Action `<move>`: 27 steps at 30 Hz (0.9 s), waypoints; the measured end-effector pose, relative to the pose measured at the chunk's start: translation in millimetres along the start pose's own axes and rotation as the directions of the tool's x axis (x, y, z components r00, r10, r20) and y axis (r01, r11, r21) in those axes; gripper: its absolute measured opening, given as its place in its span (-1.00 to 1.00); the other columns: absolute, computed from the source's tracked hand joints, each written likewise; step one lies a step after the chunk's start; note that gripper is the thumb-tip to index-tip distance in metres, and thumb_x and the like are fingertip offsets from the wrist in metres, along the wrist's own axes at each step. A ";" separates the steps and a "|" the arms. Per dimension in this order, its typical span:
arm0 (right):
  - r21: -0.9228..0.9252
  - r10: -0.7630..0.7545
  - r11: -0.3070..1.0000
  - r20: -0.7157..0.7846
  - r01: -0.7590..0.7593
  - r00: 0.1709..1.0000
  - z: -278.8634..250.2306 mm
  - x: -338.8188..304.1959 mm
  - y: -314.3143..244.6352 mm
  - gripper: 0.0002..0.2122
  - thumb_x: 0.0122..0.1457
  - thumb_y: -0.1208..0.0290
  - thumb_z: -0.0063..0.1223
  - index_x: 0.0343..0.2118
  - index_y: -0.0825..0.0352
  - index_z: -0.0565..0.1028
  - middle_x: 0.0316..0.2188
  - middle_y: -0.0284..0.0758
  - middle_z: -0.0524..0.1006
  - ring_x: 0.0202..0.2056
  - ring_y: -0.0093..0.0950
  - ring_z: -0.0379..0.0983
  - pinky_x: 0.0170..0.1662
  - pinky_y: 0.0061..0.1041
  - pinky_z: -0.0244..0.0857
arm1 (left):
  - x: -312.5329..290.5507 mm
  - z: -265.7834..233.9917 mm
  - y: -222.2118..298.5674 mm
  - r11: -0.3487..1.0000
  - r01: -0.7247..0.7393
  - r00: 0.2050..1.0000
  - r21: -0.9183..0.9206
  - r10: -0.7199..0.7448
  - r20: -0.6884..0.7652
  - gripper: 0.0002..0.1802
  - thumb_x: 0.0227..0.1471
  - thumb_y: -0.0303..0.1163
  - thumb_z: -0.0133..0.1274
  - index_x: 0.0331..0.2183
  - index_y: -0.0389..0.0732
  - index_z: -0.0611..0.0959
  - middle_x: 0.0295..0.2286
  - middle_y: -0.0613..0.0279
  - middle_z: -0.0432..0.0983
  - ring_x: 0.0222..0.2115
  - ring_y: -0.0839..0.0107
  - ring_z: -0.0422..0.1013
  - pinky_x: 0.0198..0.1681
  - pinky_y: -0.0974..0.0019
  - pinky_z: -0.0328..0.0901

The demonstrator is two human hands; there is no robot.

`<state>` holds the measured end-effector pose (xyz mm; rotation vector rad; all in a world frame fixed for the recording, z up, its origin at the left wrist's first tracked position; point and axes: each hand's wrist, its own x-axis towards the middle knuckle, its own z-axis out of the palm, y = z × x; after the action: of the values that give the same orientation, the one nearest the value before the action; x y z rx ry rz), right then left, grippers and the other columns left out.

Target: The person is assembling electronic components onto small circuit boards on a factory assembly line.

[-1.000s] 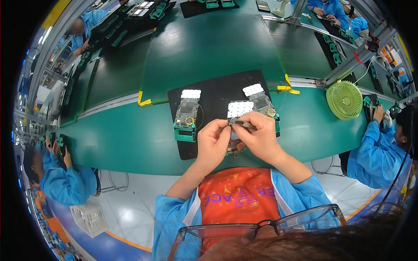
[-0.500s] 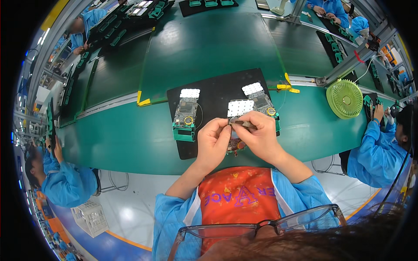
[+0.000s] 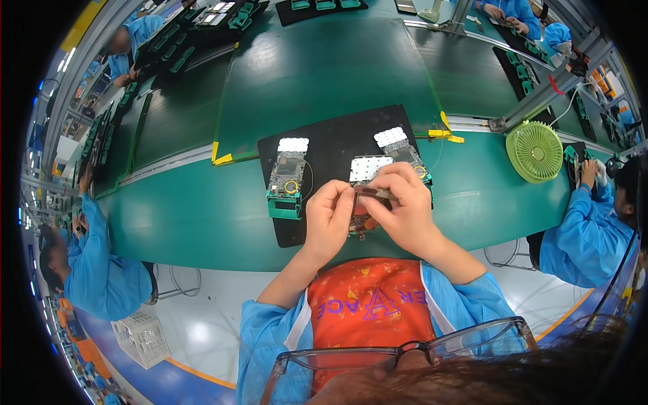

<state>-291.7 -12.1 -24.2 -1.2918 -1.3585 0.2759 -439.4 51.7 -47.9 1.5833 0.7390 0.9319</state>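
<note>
In front of me on a black mat (image 3: 331, 142) lies a circuit board with a white dotted keypad sheet (image 3: 370, 167) at its far end. Both hands are over this board and cover most of it. Between the thumb and fingers of my right hand (image 3: 408, 209) are slim dark tweezers (image 3: 376, 193), pointing left. My left hand (image 3: 329, 217) is closed in a pinch at the tweezers' tip; whatever lies between its fingertips is hidden. Reddish parts (image 3: 363, 221) show below the hands. Similar boards rest on either side: a left board (image 3: 289, 177) in a green holder and a right board (image 3: 403, 156).
The green table (image 3: 202, 223) curves around me, with a green conveyor belt (image 3: 324, 74) beyond it. A light green fan (image 3: 534, 152) stands at the right beside a metal post. Co-workers in blue sit left and right. A white basket (image 3: 140, 339) is on the floor.
My right fingers have shifted slightly, and the tweezers lie a little flatter. The left co-worker has moved a black tray from the table's edge toward the belt.
</note>
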 end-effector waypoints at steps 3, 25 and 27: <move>-0.077 0.119 0.991 0.085 -0.113 0.989 -11.8 -8.2 -3.1 -0.78 0.05 0.47 0.17 -0.29 0.37 0.38 -0.52 -0.24 0.50 -0.53 -0.30 0.48 -0.47 -0.42 0.34 | 1.6 -4.0 1.7 0.998 -0.027 0.999 0.061 0.029 -0.033 -0.87 0.14 -0.49 -0.05 -0.42 -0.32 0.51 -0.59 0.36 0.36 -0.56 0.69 0.23 -0.51 0.52 0.17; 0.056 0.366 0.922 0.192 -0.383 0.911 -13.9 -17.2 10.4 -0.81 0.08 0.46 0.14 -0.42 0.38 0.33 -0.65 -0.21 0.45 -0.61 -0.32 0.44 -0.53 -0.41 0.26 | 0.4 12.2 3.6 0.973 -0.170 0.983 0.159 0.179 -0.042 -0.85 0.07 -0.53 0.02 -0.50 -0.32 0.42 -0.58 0.27 0.30 -0.59 0.57 0.22 -0.54 0.47 0.15; 0.042 0.359 0.927 0.197 -0.373 0.912 -14.7 -18.6 10.1 -0.81 0.08 0.46 0.15 -0.42 0.37 0.33 -0.65 -0.21 0.45 -0.60 -0.30 0.44 -0.53 -0.40 0.26 | 1.0 14.1 6.4 0.954 -0.211 0.973 0.213 0.225 -0.044 -0.85 0.04 -0.56 0.02 -0.52 -0.32 0.40 -0.59 0.25 0.29 -0.61 0.51 0.21 -0.55 0.44 0.14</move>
<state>-280.2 -30.5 -38.0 -1.4795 -1.2371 0.7191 -426.8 44.3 -42.7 1.8522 0.7371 1.1017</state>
